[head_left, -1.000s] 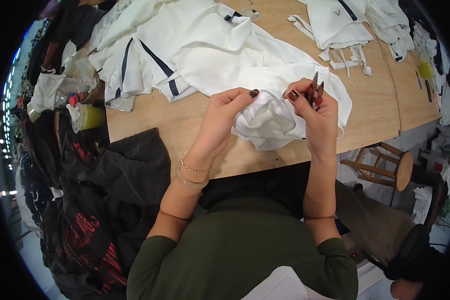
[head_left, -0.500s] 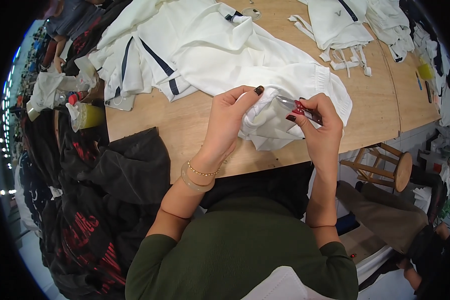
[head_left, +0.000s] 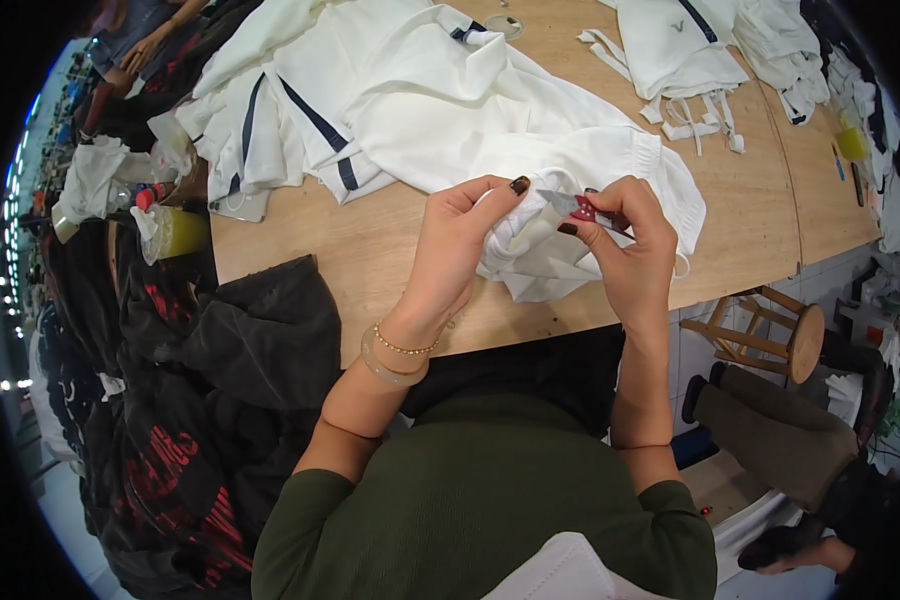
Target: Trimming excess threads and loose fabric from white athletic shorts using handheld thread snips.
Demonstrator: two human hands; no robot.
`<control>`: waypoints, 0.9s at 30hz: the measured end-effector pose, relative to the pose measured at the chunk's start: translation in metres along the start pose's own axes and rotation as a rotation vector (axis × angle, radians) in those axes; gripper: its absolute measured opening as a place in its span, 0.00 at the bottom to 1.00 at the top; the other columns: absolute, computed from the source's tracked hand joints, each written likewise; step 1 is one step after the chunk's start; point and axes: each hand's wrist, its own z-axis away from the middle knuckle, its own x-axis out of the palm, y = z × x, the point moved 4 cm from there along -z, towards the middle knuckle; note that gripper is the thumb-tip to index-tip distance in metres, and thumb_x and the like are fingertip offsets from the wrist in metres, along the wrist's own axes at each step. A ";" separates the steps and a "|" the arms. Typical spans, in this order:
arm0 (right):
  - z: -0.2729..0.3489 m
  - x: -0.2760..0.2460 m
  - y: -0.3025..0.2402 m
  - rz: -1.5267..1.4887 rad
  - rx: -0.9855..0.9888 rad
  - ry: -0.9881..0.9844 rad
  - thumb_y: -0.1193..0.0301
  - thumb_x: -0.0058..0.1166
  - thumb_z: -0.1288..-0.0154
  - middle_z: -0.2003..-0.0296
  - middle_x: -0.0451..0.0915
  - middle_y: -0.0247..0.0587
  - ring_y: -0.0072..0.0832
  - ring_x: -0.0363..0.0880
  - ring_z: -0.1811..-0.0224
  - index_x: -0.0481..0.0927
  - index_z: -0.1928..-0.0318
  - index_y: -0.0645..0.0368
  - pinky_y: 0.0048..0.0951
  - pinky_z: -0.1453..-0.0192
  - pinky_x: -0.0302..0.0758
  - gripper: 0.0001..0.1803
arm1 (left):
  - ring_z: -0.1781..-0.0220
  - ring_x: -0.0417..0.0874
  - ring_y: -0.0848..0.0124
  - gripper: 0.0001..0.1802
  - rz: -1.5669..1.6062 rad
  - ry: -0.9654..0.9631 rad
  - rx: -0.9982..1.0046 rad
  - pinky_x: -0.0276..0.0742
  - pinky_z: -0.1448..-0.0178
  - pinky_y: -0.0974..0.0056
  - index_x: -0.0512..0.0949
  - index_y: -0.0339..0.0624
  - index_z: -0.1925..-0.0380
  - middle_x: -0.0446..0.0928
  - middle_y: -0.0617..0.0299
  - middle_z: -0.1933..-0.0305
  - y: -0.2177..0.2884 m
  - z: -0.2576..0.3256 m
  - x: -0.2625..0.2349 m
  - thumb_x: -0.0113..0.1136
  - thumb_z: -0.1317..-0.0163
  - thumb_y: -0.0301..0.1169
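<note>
On the wooden table (head_left: 390, 240), white cloth (head_left: 570, 215) is being pinched by the left hand (head_left: 460, 245) while snips (head_left: 578, 208) are being gripped in the right hand (head_left: 625, 250); the fold is best being kept taut, the tips clear of fabric.

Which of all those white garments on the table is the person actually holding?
The bunched white garment at the near table edge; both hands grip it, unlike the spread ones farther back.

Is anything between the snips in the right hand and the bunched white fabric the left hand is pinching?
Nothing visible. The right hand holds the red-handled snips with their tip right at the fold of white garment that the left hand pinches up. Only the wooden table lies beneath.
</note>
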 end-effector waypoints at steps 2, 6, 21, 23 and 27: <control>0.001 0.003 0.009 -0.372 0.219 0.086 0.80 0.65 0.51 0.74 0.74 0.30 0.19 0.68 0.70 0.75 0.69 0.65 0.22 0.66 0.68 0.11 | 0.70 0.74 0.85 0.08 0.010 0.012 0.003 0.67 0.67 0.78 0.81 0.34 0.68 0.80 0.67 0.70 -0.001 0.000 -0.003 0.58 0.37 0.29; -0.013 0.008 0.024 -0.221 0.349 -0.095 0.80 0.62 0.47 0.70 0.76 0.30 0.15 0.69 0.67 0.76 0.65 0.65 0.18 0.62 0.68 0.09 | 0.69 0.73 0.85 0.08 0.004 0.081 -0.071 0.67 0.66 0.77 0.82 0.34 0.68 0.80 0.68 0.69 0.007 0.005 -0.010 0.60 0.38 0.29; -0.054 0.067 0.069 -0.586 0.407 -0.416 0.72 0.56 0.40 0.69 0.74 0.29 0.17 0.71 0.65 0.75 0.62 0.60 0.20 0.55 0.70 0.08 | 0.66 0.78 0.79 0.07 0.013 0.093 -0.148 0.80 0.54 0.71 0.78 0.33 0.65 0.78 0.65 0.68 0.009 0.022 -0.030 0.56 0.36 0.27; -0.045 0.045 0.070 -0.673 0.479 -0.345 0.72 0.56 0.40 0.69 0.74 0.29 0.15 0.69 0.67 0.76 0.62 0.61 0.19 0.60 0.68 0.08 | 0.65 0.80 0.77 0.07 0.159 0.006 -0.123 0.83 0.49 0.66 0.77 0.32 0.64 0.77 0.62 0.67 0.006 0.020 -0.036 0.54 0.35 0.26; -0.021 0.019 0.064 -0.857 0.612 -0.211 0.73 0.56 0.41 0.75 0.68 0.26 0.11 0.63 0.72 0.78 0.61 0.62 0.17 0.67 0.65 0.08 | 0.65 0.80 0.76 0.06 0.241 0.060 -0.139 0.83 0.50 0.65 0.76 0.32 0.65 0.77 0.61 0.68 0.002 0.016 -0.021 0.53 0.35 0.25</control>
